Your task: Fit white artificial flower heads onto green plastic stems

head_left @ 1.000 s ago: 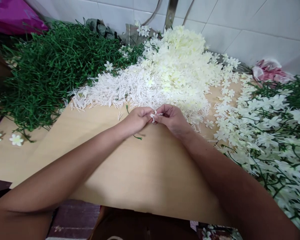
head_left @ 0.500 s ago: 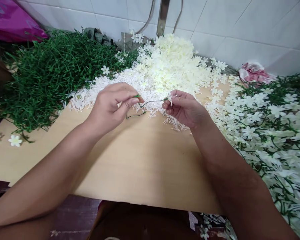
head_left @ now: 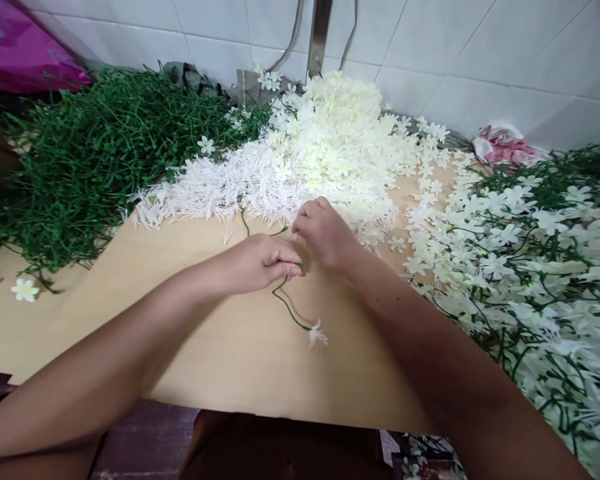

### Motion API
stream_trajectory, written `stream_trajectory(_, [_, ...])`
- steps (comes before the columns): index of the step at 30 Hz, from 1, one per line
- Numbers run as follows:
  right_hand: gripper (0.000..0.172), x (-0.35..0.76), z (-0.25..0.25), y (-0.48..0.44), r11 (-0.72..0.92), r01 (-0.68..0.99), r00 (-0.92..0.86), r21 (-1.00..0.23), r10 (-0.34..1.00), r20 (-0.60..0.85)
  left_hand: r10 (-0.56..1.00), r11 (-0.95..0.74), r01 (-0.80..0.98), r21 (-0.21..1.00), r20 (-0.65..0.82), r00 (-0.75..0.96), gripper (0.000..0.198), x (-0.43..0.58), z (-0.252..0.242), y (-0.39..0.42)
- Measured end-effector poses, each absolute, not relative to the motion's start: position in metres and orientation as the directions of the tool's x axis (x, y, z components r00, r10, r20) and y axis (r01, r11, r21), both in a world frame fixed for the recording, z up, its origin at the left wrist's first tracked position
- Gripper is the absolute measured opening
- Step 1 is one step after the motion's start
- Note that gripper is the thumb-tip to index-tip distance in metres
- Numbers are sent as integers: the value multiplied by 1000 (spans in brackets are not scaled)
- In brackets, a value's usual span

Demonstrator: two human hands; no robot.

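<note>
My left hand (head_left: 275, 263) pinches a green artificial flower stem (head_left: 293, 308) over the board. One branch of the stem curves toward me and ends in a white flower (head_left: 317, 333); other thin green branches stick out beyond the hand. Just beyond and to the right, my right hand (head_left: 323, 230) has its fingers closed at the near edge of the heap of white stamens (head_left: 220, 187). A tiny pale bit shows by its fingertips, too small to name. Behind the stamens rises a pile of cream-white blossoms (head_left: 340, 127).
A heap of bare green stems (head_left: 105, 153) lies at the left. Many stemmed white flowers (head_left: 525, 280) spread along the right side. The cardboard surface (head_left: 220, 360) ends close to my body. A tiled wall (head_left: 430, 47) stands behind, with a pink-and-white cloth (head_left: 507, 145) near it.
My left hand has moved right and nearer to me with the stem. The right hand has let go of the white flower, which now hangs toward me, and has moved left beside the stamens.
</note>
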State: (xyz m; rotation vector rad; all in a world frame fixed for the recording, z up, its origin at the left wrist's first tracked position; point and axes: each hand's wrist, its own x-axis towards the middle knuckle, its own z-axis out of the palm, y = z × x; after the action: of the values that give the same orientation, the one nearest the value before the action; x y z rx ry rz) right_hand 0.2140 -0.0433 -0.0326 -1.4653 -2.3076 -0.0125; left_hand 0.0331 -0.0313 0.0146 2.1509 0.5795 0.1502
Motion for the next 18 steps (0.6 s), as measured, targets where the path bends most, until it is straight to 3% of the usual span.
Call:
stream_trajectory(4, [22,219,-32,-44,502,840,-378,-206,814,442,458,-649,412,640,-104,883,23,34,8,-27])
stream_trajectory(8, [15,228,-21,-45,439,788,-119,-432,797,593,566,-608,500,617,-104,818,27,29,13,-9])
stream_trajectory(13, [5,242,-13,-41,273,480,258,-833,864,432,753,-512,629,585,-46,656,31,52,24,23])
stream_trajectory(18, [11,255,-2,-41,206,230,295,-951,916,270,486,-589,607,534,-366,793,30,85,46,34])
